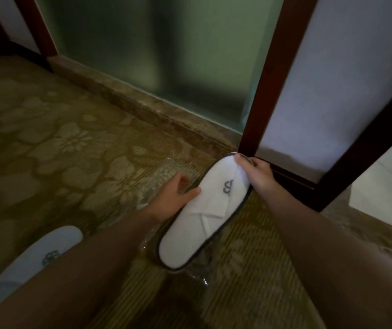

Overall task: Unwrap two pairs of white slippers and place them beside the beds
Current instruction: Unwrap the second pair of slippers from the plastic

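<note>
A white slipper (204, 214) with a dark sole edge and a grey logo is held flat over the carpet, toe pointing away from me. My right hand (256, 174) pinches its toe end, thumb on top. My left hand (173, 198) grips its left side near the middle. Under and to the left of the slipper lies a clear plastic wrapper (164, 176), crumpled on the carpet. A second white slipper (36, 257) with the same logo lies at the lower left, partly hidden by my left forearm.
Patterned olive carpet (59, 150) covers the floor. A stone threshold (142, 110) runs below a frosted glass panel (166, 55). A dark red wooden frame (268, 79) and a white panel (332, 91) stand right behind the slipper's toe.
</note>
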### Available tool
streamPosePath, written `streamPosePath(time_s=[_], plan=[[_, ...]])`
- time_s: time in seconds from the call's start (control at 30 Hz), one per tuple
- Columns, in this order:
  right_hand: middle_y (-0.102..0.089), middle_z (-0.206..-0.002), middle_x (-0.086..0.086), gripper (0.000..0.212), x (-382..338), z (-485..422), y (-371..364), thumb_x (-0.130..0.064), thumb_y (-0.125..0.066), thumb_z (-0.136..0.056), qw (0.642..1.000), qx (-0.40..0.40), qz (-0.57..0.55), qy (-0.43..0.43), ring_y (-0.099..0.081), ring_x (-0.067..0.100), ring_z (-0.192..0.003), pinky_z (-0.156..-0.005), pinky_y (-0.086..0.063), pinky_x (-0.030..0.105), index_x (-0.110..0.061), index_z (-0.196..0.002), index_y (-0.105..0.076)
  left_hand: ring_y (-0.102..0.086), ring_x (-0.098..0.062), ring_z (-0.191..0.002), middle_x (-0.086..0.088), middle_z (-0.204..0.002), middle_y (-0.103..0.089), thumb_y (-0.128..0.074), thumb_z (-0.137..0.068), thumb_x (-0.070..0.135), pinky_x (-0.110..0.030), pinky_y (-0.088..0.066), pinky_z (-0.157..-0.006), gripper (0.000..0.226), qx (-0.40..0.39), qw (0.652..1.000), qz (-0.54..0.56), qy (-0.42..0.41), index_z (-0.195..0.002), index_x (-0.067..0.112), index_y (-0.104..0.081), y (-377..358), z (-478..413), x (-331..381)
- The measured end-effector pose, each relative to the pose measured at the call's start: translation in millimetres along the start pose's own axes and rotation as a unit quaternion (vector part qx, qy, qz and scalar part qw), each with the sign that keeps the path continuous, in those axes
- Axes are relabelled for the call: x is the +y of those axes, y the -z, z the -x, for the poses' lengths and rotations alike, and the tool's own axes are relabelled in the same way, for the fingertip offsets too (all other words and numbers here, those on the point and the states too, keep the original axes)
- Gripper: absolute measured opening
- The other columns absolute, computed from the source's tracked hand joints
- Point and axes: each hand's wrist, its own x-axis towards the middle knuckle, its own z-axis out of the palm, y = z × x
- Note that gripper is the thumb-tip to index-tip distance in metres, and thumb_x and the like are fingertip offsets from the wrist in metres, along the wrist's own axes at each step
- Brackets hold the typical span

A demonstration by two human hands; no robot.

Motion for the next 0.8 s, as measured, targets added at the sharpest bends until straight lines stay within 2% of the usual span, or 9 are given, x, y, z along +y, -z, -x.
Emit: streamPosePath(time_s=[0.07,0.13,0.23,0.37,0.43,0.53,0.63,0.7,0.8], plan=[[-0.065,-0.087,0.004,0.031,-9.8,3.9,-13.7,-0.047,-0.065,-0.080,0.999,-0.043,0.012,0.002,-0.062,0.021,-0.084,-0.078,-0.046,0.030,-0.016,-0.084,-0.067,-0.067,-0.003,-0.081,-0.006,-0.111,-0.067,-0.063,-0.085,0.032,-0.017,-0.052,-0.071,0.024,-0.059,0.990,0.111,0.058,-0.104,0.017,-0.062,4.7,5.5,8.2],[-0.066,-0.087,0.003,0.033,-18.0,6.1,-26.3,-0.050,-0.066,-0.078,0.998,-0.058,0.005,0.005,-0.063,0.021,-0.085,-0.080,-0.049,0.032,-0.018,-0.083,-0.066,-0.070,-0.011,-0.083,-0.006,-0.104,-0.072,-0.063,-0.085,0.036,-0.022,-0.056,-0.073,0.033,-0.071,0.979,0.165,0.093,-0.109,0.014,-0.066,11.3,9.2,12.0],[-0.063,-0.090,0.002,0.035,-26.6,9.9,-40.3,-0.048,-0.065,-0.080,0.998,-0.054,-0.028,0.008,-0.060,0.018,-0.083,-0.072,-0.047,0.028,-0.016,-0.096,-0.063,-0.069,-0.018,-0.083,-0.007,-0.096,-0.073,-0.062,-0.086,0.033,-0.025,-0.057,-0.075,0.035,-0.003,0.975,0.199,0.097,-0.110,0.008,-0.067,21.9,12.3,14.6],[-0.054,-0.117,0.002,0.050,-30.6,15.2,-54.0,-0.048,-0.062,-0.082,0.998,-0.054,-0.031,0.018,-0.054,0.018,-0.098,-0.078,-0.044,0.028,-0.019,-0.120,-0.047,-0.067,-0.027,-0.097,-0.013,-0.109,-0.071,-0.063,-0.084,0.038,-0.035,-0.053,-0.089,0.044,0.107,0.964,0.212,0.115,-0.111,0.004,-0.067,29.9,12.6,11.1],[-0.050,-0.107,-0.003,0.054,-33.4,20.7,-60.8,-0.044,-0.062,-0.084,0.997,-0.073,-0.022,0.022,-0.050,0.010,-0.085,-0.064,-0.041,0.023,-0.017,-0.126,-0.041,-0.065,-0.024,-0.090,-0.009,-0.105,-0.069,-0.061,-0.086,0.039,-0.033,-0.052,-0.081,0.041,0.146,0.953,0.233,0.128,-0.110,0.007,-0.066,33.9,13.5,12.2],[-0.054,-0.103,0.000,0.047,-33.7,27.9,-76.1,-0.041,-0.063,-0.084,0.991,-0.133,0.002,0.017,-0.051,0.005,-0.075,-0.052,-0.039,0.020,-0.011,-0.118,-0.050,-0.061,-0.017,-0.078,-0.004,-0.095,-0.065,-0.056,-0.088,0.041,-0.028,-0.048,-0.066,0.034,0.178,0.939,0.254,0.147,-0.108,0.014,-0.062,39.0,13.9,15.9],[-0.065,-0.104,0.006,0.040,-29.5,32.7,-90.6,-0.035,-0.066,-0.084,0.980,-0.198,0.005,0.002,-0.062,0.011,-0.075,-0.052,-0.050,0.020,-0.010,-0.114,-0.060,-0.063,-0.023,-0.087,-0.007,-0.102,-0.066,-0.055,-0.088,0.043,-0.030,-0.049,-0.067,0.043,0.204,0.930,0.266,0.155,-0.115,0.010,-0.061,38.8,13.4,12.8],[-0.067,-0.101,0.007,0.039,-25.0,32.2,-94.6,-0.029,-0.067,-0.084,0.979,-0.206,-0.004,-0.002,-0.064,0.013,-0.075,-0.055,-0.054,0.020,-0.006,-0.116,-0.062,-0.064,-0.026,-0.095,-0.008,-0.107,-0.067,-0.054,-0.087,0.047,-0.034,-0.053,-0.076,0.048,0.211,0.929,0.258,0.163,-0.117,0.010,-0.061,38.0,10.5,8.5],[-0.067,-0.105,0.011,0.040,-15.7,24.6,-97.8,-0.023,-0.065,-0.086,0.979,-0.194,-0.062,-0.026,-0.065,0.021,-0.083,-0.066,-0.056,0.028,-0.002,-0.121,-0.061,-0.063,-0.030,-0.106,-0.010,-0.120,-0.065,-0.045,-0.072,0.075,-0.045,-0.049,-0.097,0.080,0.196,0.930,0.256,0.178,-0.123,0.015,-0.060,40.3,2.0,-2.4]])
